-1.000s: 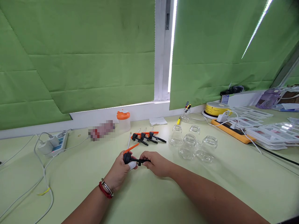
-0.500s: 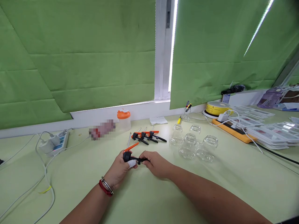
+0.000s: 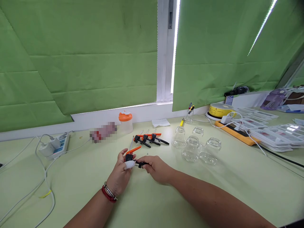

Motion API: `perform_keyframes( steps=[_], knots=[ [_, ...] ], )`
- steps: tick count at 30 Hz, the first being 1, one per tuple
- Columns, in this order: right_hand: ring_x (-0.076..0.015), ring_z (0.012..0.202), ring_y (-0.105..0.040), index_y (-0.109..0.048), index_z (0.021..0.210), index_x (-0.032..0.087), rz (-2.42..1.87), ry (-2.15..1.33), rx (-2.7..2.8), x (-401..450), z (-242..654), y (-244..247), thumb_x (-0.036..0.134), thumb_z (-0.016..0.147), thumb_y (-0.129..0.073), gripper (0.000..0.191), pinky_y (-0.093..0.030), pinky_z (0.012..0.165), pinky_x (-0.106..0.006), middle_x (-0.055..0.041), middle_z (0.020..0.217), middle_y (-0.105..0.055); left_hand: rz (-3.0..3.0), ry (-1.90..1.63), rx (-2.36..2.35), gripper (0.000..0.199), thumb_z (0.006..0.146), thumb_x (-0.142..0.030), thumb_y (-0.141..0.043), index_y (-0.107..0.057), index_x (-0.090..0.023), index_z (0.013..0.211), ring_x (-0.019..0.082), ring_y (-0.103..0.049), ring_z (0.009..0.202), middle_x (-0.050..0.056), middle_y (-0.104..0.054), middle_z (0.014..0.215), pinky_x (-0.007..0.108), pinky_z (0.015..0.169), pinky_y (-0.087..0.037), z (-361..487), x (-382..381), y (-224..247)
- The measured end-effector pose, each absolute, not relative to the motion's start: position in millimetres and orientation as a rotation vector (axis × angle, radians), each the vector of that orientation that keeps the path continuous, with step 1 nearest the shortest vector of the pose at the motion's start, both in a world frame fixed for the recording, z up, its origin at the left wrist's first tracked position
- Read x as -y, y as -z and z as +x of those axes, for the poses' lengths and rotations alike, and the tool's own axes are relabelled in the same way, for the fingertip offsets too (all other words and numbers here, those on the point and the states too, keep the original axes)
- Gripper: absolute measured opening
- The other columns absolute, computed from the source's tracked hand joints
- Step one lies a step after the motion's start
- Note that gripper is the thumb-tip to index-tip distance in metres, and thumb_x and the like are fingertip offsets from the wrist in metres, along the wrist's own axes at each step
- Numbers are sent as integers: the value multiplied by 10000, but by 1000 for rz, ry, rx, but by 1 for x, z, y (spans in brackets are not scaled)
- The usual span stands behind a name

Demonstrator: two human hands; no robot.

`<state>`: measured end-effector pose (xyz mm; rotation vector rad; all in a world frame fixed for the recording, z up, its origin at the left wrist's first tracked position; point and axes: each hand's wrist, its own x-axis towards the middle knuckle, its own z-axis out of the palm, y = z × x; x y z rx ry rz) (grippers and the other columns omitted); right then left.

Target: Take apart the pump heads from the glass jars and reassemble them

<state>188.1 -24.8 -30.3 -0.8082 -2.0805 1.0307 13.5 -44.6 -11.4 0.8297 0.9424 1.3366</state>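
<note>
My left hand (image 3: 123,172), with white tape round its thumb, holds the black head of a device (image 3: 129,158) that has an orange arm and a metal rod pointing up. The fingers of my right hand (image 3: 155,167) pinch the black stem of the same device at its right end. Just beyond my hands, several similar black and orange devices (image 3: 145,138) lie side by side on the table. A tiny item (image 3: 147,154) rests on the table between them and my right hand.
Several clear glass jars (image 3: 190,148) stand right of centre. A cup with an orange lid (image 3: 125,122) is at the back. White cables and a power strip (image 3: 62,147) lie left; an orange power strip (image 3: 237,133), yellow round case (image 3: 219,110) and stacked clear trays (image 3: 273,139) are right.
My left hand has turned slightly, its fingers loosening and its taped thumb shifting left along the device. A tiny item now shows on the table beyond my right hand.
</note>
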Motion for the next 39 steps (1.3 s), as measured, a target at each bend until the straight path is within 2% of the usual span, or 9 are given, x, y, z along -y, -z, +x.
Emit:
perform_keyframes(
  steps=[4,7,9,12,18,23,27,32,39],
  knots=[
    [-86,599,-487,-569,1134,217,-844,-1357,1846,20,182,40,142,842,-459,321,-407,587,-235,0,804,-595,973,-1431,-945,591,606,-115,-587,-419,-298,1142,182,-462,1145,20,-464,1246,318,941,-391,15,49,15],
    [-83,557,-499,-544,1106,187,-776,-1593,1631,23,177,37,223,823,-531,286,-385,514,-227,1,775,-585,1199,-1466,-969,549,609,-96,-600,-430,-288,1095,206,-201,1361,-4,-241,1460,351,1064,-270,18,54,15],
    [-86,510,-501,-535,1072,171,-719,-1705,1514,25,174,32,283,799,-578,298,-387,483,-232,14,713,-578,1356,-1466,-979,584,610,-85,-635,-414,-298,1106,200,-96,1398,-20,-135,1510,357,1107,-195,20,57,13],
    [-98,495,-526,-541,1051,166,-633,-1805,1371,28,172,29,354,761,-639,360,-423,497,-255,25,666,-580,1550,-1411,-1030,705,611,-98,-690,-370,-297,1206,233,-126,1392,28,-111,1518,375,1110,-198,21,59,9],
    [-120,636,-589,-593,1044,158,-555,-1907,1222,31,174,29,345,742,-696,370,-423,583,-253,-32,783,-652,1847,-1293,-1229,988,583,-145,-748,-218,-267,1407,297,-253,1331,97,-235,1466,421,1087,-228,16,57,8],
    [-150,706,-633,-594,1028,144,-540,-2000,1132,36,174,24,327,718,-723,382,-456,662,-289,-51,809,-659,1966,-1258,-1216,1217,476,-105,-768,-73,-269,1462,339,-175,1357,120,-141,1499,466,1081,-218,13,55,15],
    [-144,688,-644,-596,1010,128,-509,-2004,1117,38,172,22,308,725,-718,359,-476,723,-315,-45,777,-656,1955,-1296,-1211,1259,403,-102,-784,-120,-244,1463,370,-94,1378,131,-93,1514,501,1092,-168,15,56,19],
    [-151,687,-648,-601,987,113,-537,-2033,1073,41,169,18,294,696,-739,370,-476,716,-316,-47,749,-659,1946,-1322,-1256,1183,386,-140,-784,-238,-261,1429,377,-177,1361,113,-198,1489,503,1085,-228,19,58,17],
    [-139,676,-641,-619,997,106,-474,-2065,1073,47,170,10,276,704,-738,359,-468,700,-299,-61,771,-669,2308,-1134,-1434,1224,480,-298,-739,14,-236,1443,378,-113,1373,162,-70,1478,561,1031,-318,23,63,13]
  ],
)
